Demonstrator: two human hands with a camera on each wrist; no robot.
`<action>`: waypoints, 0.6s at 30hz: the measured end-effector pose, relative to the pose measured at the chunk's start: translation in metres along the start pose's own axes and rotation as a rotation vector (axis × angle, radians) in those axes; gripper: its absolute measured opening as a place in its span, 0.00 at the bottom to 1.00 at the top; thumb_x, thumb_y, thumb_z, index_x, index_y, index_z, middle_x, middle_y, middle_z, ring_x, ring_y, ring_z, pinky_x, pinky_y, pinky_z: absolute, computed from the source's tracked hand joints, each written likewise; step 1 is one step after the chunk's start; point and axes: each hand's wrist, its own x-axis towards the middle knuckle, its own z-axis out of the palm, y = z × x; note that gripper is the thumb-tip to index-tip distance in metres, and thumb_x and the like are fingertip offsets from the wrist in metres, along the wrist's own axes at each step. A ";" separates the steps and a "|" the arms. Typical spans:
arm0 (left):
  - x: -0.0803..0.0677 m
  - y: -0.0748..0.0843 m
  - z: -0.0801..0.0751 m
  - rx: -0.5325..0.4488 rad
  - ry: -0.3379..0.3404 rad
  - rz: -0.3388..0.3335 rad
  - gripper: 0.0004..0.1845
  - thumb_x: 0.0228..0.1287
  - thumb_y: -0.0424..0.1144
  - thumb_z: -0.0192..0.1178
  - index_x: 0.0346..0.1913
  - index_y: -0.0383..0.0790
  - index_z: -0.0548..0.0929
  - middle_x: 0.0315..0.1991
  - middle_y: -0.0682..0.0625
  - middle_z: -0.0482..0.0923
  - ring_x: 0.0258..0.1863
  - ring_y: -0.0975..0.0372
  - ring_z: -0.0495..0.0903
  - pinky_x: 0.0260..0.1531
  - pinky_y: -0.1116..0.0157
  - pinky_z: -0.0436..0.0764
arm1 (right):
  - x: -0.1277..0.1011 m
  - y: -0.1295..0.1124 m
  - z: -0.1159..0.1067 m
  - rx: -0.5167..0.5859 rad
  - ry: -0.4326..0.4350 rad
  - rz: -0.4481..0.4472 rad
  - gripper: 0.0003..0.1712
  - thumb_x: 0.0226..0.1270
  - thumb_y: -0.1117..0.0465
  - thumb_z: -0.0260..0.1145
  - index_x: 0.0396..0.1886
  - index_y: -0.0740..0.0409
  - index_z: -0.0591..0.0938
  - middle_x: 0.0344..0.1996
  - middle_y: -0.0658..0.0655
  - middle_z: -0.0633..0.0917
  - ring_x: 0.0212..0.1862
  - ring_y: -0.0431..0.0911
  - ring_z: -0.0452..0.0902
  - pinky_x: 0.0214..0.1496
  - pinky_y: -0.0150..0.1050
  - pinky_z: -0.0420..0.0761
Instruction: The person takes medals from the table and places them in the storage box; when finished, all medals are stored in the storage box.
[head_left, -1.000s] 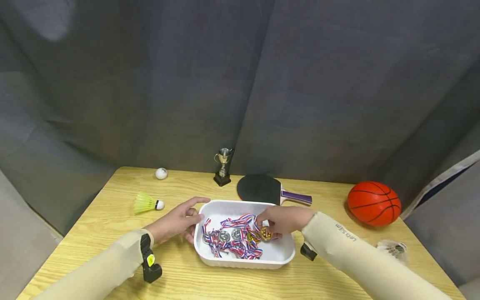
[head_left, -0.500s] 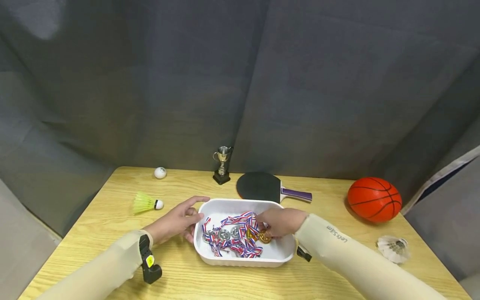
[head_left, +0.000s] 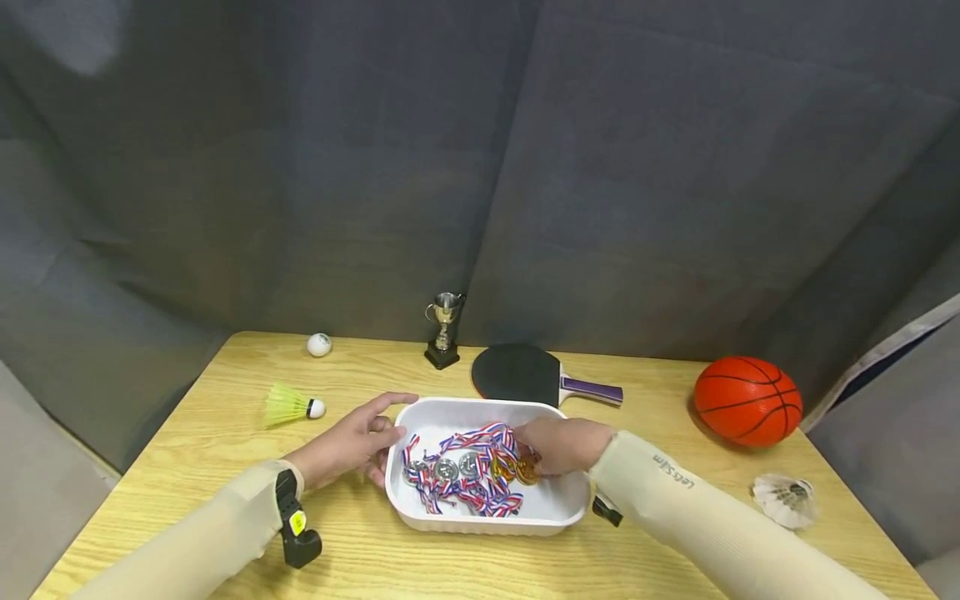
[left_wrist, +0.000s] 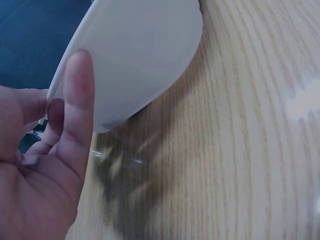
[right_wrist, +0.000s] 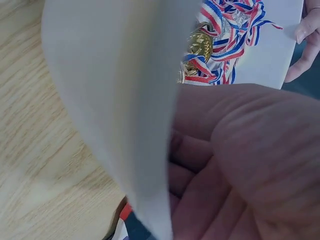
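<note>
The left hand (head_left: 351, 444) is resting against the left end of the white tray (head_left: 555, 507), with its fingers extended and only loosely bent; the fingertips are touching the tray's rim and outer wall. The left wrist view is showing the same contact: straight fingers (left_wrist: 77, 100) are lying against the tray's white wall (left_wrist: 135, 55), and nothing is being gripped.

The right hand (head_left: 564, 443) is reaching inside the tray from the right side. Its fingers are curling down around a gold medal (head_left: 527, 469), which is showing just below the fingertips. In the right wrist view the tray wall is blocking most of the hand, so the exact finger contact cannot be told there.

The sleeve (head_left: 675, 492) on the right forearm is carrying printed lettering that is reading approximately "LetsSlim".

The medals (head_left: 461, 471), silver and gold with red, white and blue ribbons, are lying tangled in the tray's middle, between the two hands. The tray is sitting on the wooden table (head_left: 225, 417), directly in front of the person.
</note>
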 end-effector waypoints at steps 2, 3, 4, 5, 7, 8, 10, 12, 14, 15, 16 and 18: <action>0.000 0.000 0.000 0.003 0.005 -0.003 0.32 0.82 0.36 0.53 0.83 0.49 0.57 0.39 0.43 0.76 0.28 0.61 0.79 0.24 0.64 0.91 | -0.001 -0.001 0.000 0.002 -0.007 0.010 0.10 0.63 0.71 0.71 0.36 0.55 0.79 0.29 0.49 0.78 0.33 0.40 0.72 0.34 0.32 0.79; 0.000 -0.001 0.001 0.005 0.007 -0.004 0.32 0.82 0.37 0.53 0.83 0.50 0.58 0.39 0.43 0.76 0.27 0.61 0.79 0.24 0.64 0.91 | -0.001 -0.001 -0.001 -0.001 -0.009 0.011 0.11 0.63 0.71 0.71 0.36 0.55 0.79 0.29 0.49 0.78 0.33 0.40 0.72 0.35 0.32 0.80; 0.001 -0.001 0.001 0.006 0.007 -0.003 0.32 0.82 0.37 0.53 0.83 0.50 0.58 0.39 0.43 0.76 0.27 0.62 0.79 0.24 0.64 0.91 | -0.002 -0.001 -0.001 0.000 -0.012 0.018 0.11 0.63 0.71 0.71 0.37 0.55 0.79 0.30 0.49 0.79 0.34 0.40 0.72 0.36 0.33 0.80; 0.001 -0.001 0.001 0.006 0.007 -0.001 0.32 0.82 0.37 0.53 0.83 0.50 0.58 0.39 0.43 0.76 0.27 0.62 0.79 0.24 0.64 0.91 | -0.004 -0.001 -0.002 -0.001 -0.016 0.023 0.11 0.63 0.71 0.71 0.37 0.55 0.79 0.30 0.49 0.79 0.34 0.41 0.72 0.37 0.34 0.81; 0.004 -0.001 0.002 0.007 0.004 0.001 0.32 0.82 0.37 0.54 0.82 0.50 0.58 0.39 0.43 0.76 0.26 0.62 0.79 0.24 0.65 0.91 | -0.007 -0.001 -0.003 -0.002 -0.024 0.041 0.11 0.63 0.71 0.72 0.38 0.54 0.79 0.31 0.49 0.79 0.35 0.41 0.73 0.39 0.36 0.82; 0.005 -0.001 0.003 0.007 0.003 0.002 0.32 0.82 0.37 0.54 0.82 0.50 0.59 0.39 0.43 0.75 0.26 0.62 0.79 0.24 0.65 0.91 | -0.008 -0.001 -0.003 0.000 -0.024 0.052 0.11 0.64 0.71 0.72 0.38 0.54 0.79 0.31 0.49 0.80 0.36 0.42 0.73 0.40 0.36 0.82; 0.007 -0.001 0.003 0.012 0.003 0.002 0.32 0.82 0.37 0.54 0.82 0.50 0.59 0.38 0.44 0.75 0.26 0.63 0.79 0.24 0.65 0.91 | -0.011 0.000 -0.004 0.010 -0.025 0.069 0.11 0.64 0.71 0.72 0.38 0.54 0.80 0.32 0.49 0.80 0.37 0.42 0.73 0.42 0.38 0.83; 0.008 -0.001 0.004 0.021 0.006 0.001 0.32 0.82 0.37 0.54 0.82 0.49 0.59 0.38 0.44 0.75 0.25 0.62 0.79 0.23 0.65 0.91 | -0.012 0.000 -0.004 0.018 -0.027 0.081 0.10 0.65 0.70 0.72 0.39 0.54 0.80 0.33 0.50 0.80 0.37 0.43 0.74 0.43 0.40 0.83; 0.008 0.000 0.004 0.031 0.011 0.002 0.32 0.82 0.36 0.54 0.82 0.49 0.59 0.38 0.44 0.75 0.25 0.62 0.79 0.23 0.64 0.91 | -0.013 -0.001 -0.004 0.026 -0.028 0.095 0.10 0.66 0.70 0.71 0.41 0.55 0.80 0.35 0.51 0.82 0.38 0.44 0.74 0.46 0.42 0.84; 0.008 0.000 0.005 0.040 0.013 0.003 0.31 0.82 0.36 0.54 0.82 0.49 0.59 0.38 0.43 0.75 0.25 0.62 0.79 0.24 0.64 0.91 | -0.014 -0.001 -0.004 0.032 -0.030 0.099 0.10 0.66 0.71 0.71 0.43 0.56 0.81 0.37 0.52 0.83 0.38 0.44 0.75 0.47 0.44 0.85; 0.007 0.000 0.005 0.053 0.017 0.006 0.31 0.81 0.36 0.54 0.82 0.48 0.59 0.38 0.43 0.75 0.25 0.62 0.79 0.24 0.62 0.91 | -0.014 -0.002 -0.004 0.038 -0.027 0.107 0.11 0.67 0.71 0.70 0.45 0.56 0.81 0.39 0.53 0.84 0.39 0.45 0.75 0.49 0.45 0.86; 0.007 0.000 0.006 0.086 0.026 0.012 0.31 0.81 0.37 0.54 0.82 0.48 0.60 0.38 0.41 0.76 0.24 0.61 0.80 0.24 0.58 0.92 | -0.017 -0.002 -0.005 0.071 -0.014 0.105 0.12 0.68 0.71 0.69 0.49 0.58 0.82 0.43 0.55 0.85 0.40 0.45 0.76 0.51 0.46 0.86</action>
